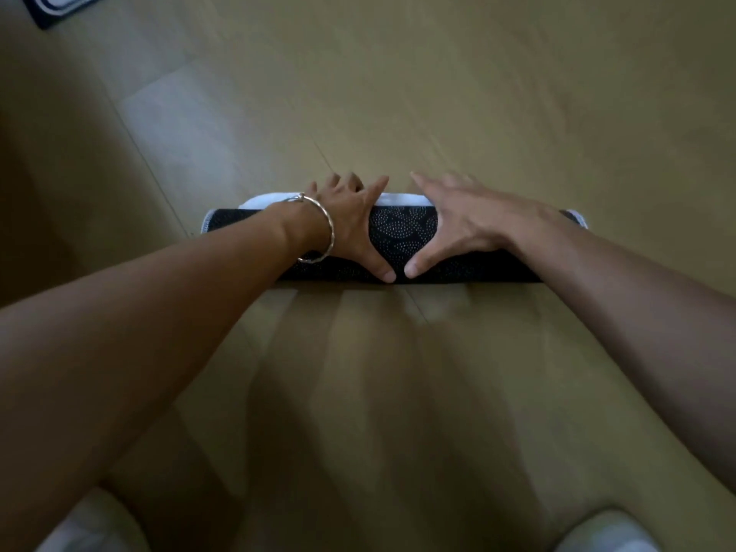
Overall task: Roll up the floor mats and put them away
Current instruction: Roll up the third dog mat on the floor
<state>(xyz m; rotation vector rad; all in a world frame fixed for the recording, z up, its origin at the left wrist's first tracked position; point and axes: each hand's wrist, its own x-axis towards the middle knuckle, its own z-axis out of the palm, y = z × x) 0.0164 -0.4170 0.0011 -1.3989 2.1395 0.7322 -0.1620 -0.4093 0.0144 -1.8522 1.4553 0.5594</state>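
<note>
Two hands lie spread on one rolled mat (pixel 402 233), neither clenched. The left hand (pixel 350 225) presses its palm on the top of the roll with index finger and thumb splayed wide; its other fingers bend over the far side, where their tips are out of sight. The right hand (pixel 458 221) rests flat just beside it, its fingers straight and pointing away from the person, blurred at the tips. The two thumbs (pixel 388 274) reach down the near face of the roll and almost meet, tip to tip, so that the thumbs and index fingers frame one diamond of dark, dotted fabric between the hands. One metal bangle (pixel 324 229) circles the left wrist, just behind the pressing palm. The roll lies crosswise under both hands on the wooden floor (pixel 478 93), running out past each wrist, with pale stitching at its two ends. Along its far side, under the fingertips, one white strip (pixel 402 200) of the mat shows flat against the boards. Well away from the hands, at the far left, the corner of a second mat (pixel 59 6), dark with a white border line, lies flat. Near the person, two pale blurred shapes (pixel 91 523) sit below the forearms, one at each side.
</note>
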